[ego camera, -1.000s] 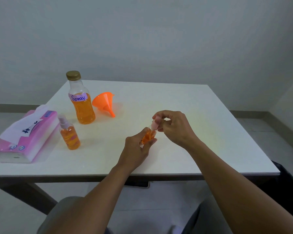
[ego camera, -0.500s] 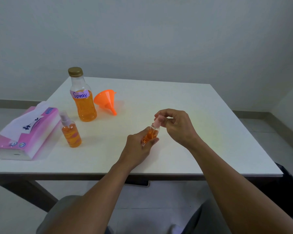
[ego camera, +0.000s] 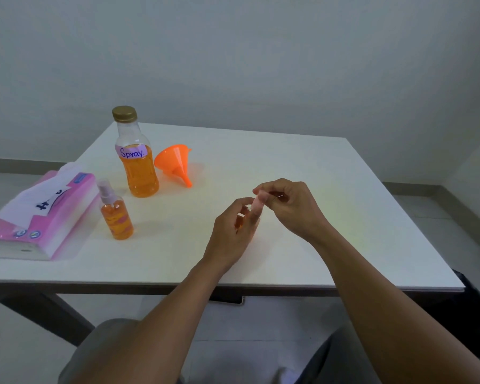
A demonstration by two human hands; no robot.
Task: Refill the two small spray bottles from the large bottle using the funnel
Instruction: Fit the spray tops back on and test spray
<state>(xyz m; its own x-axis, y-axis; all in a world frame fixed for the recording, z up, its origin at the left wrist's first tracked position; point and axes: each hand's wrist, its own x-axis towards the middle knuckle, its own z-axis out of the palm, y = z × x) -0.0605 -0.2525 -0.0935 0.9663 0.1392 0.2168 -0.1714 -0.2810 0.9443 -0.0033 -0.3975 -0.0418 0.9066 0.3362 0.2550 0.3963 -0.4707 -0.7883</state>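
Two small spray bottles [ego camera: 117,216] [ego camera: 239,222], one large bottle [ego camera: 136,153], one funnel [ego camera: 175,164], one tissue pack [ego camera: 40,214], two hands [ego camera: 233,231] [ego camera: 290,207].

A smooth matt white finish is shown by the table [ego camera: 302,173]. Clear glossy plastic is seen on the large bottle [ego camera: 137,162], a metallic-looking gold sheen on its cap [ego camera: 124,113]. Translucent orange plastic forms the funnel [ego camera: 175,164].

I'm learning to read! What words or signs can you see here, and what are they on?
"Spray." is handwritten on the white label of the large bottle.
The pink tissue pack has dark blue marks and small round logos, too blurred to read.
The small spray bottle on the table has no readable text.
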